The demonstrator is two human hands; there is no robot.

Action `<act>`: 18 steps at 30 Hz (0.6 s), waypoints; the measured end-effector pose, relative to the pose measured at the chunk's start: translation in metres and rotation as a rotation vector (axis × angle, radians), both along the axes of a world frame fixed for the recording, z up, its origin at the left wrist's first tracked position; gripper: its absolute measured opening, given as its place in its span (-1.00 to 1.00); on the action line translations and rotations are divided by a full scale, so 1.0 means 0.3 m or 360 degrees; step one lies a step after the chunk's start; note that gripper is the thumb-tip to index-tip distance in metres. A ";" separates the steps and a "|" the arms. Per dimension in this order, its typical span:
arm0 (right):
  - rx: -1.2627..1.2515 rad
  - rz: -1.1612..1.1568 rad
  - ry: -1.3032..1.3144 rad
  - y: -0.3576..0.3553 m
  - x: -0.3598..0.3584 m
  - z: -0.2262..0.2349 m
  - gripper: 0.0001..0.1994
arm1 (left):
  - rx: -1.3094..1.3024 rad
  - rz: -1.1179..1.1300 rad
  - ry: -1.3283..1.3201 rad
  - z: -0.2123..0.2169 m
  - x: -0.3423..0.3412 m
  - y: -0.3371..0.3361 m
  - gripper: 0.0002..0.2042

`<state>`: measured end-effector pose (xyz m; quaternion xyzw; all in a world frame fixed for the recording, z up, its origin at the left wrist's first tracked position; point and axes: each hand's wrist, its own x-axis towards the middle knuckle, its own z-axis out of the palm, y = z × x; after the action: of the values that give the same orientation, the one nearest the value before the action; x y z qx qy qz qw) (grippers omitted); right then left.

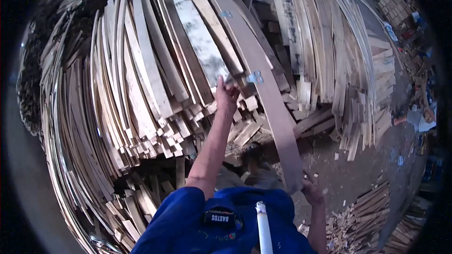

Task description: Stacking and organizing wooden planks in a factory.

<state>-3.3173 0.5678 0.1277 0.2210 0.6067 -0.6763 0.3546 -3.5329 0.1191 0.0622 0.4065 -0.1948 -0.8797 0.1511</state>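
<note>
A dirt floor (362, 169), strewn with chips and offcuts, runs under leaning stacks of pale wooden slats (141, 89) that fill most of the room; a second stack (339, 51) leans to the right of the long plank, and low bundles of short pieces (367, 211) lie on the floor near the lower right edge. A long brown plank (268, 89) slants from the top of the pile down toward the person, with two small grey metal hinges (255, 77) fixed along its left edge. The left hand (227, 96) is raised to the left of the plank, its grip closed on the lower end of a grey-stained board (200, 37) just beside the lower hinge. The right hand (311, 189) is at the plank's bottom end, its grip grasping that edge. Far right of the plank, small coloured objects and scraps (414, 23) litter the floor; they are too small to tell. A white stick (263, 228) rises at the bottom edge over the blue shirt (188, 221).
</note>
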 end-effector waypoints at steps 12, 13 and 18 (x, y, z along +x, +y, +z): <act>0.0828 0.0399 0.0487 -0.042 -0.303 -0.026 -0.73 | -0.2778 0.0018 -0.0602 0.200 0.129 -0.128 -0.54; 0.0784 0.0496 0.0464 -0.038 -0.313 -0.030 -0.73 | -0.2909 0.0040 -0.0636 0.206 0.140 -0.132 -0.51; 0.0698 0.0443 0.0629 -0.025 -0.338 -0.018 -0.70 | -0.2574 -0.0012 -0.0574 0.220 0.150 -0.158 -0.54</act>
<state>-3.4187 0.5602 0.1223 0.0717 0.8194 -0.5043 0.2629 -3.4879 0.0717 0.1281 0.3066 -0.7901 -0.3897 0.3603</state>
